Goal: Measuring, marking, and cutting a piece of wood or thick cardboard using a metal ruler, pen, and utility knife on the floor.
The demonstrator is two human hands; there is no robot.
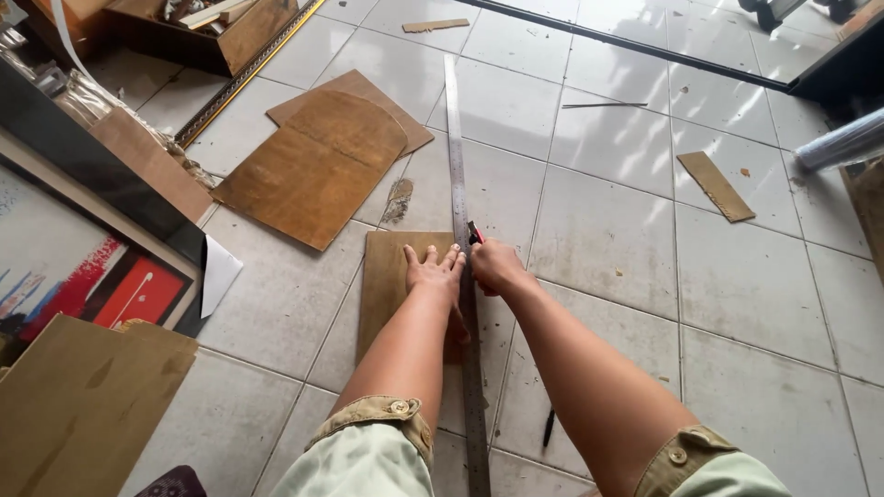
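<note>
A long metal ruler [454, 138] lies on the tiled floor, running from near me to far. Under its near part lies a brown hardboard panel [387, 285]. My left hand [435, 272] is flat on the panel, fingers spread, pressing against the ruler's left edge. My right hand [495, 267] is closed on a red-handled cutter [475, 235], whose tip sits against the ruler's right edge at the panel's far end.
Larger brown boards [313, 166] lie further off to the left, and a narrow strip [715, 186] to the right. A framed painting [83, 276] and cardboard [83, 405] stand at the left. A dark pen [548, 428] lies by my right arm. A clear plastic roll [843, 143] is at the right edge.
</note>
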